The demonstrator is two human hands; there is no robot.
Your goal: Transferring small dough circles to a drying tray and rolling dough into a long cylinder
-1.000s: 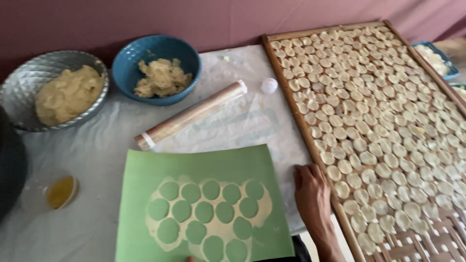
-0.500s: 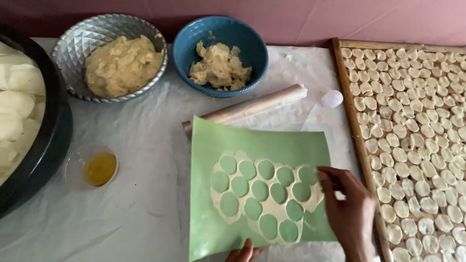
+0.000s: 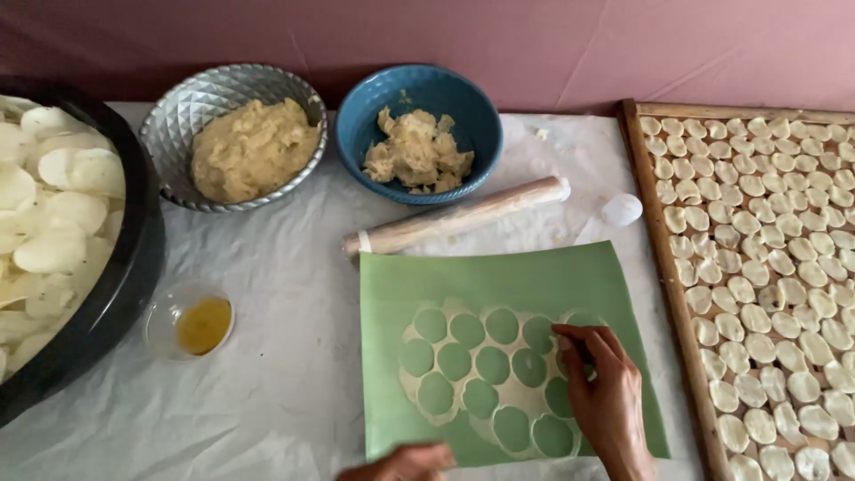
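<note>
At lower centre, dough (image 3: 463,379) on the mat (image 3: 499,281) is pinched by the right hand (image 3: 606,392); the left hand (image 3: 405,463), grip unclear, steadies the edge.

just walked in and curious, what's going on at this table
A person works thin rolled dough on a green sheet, with round holes already cut in it. The right hand picks at the dough's right edge; the left hand rests at the sheet's near edge. A wooden tray of small dough discs sits to the right.
</note>
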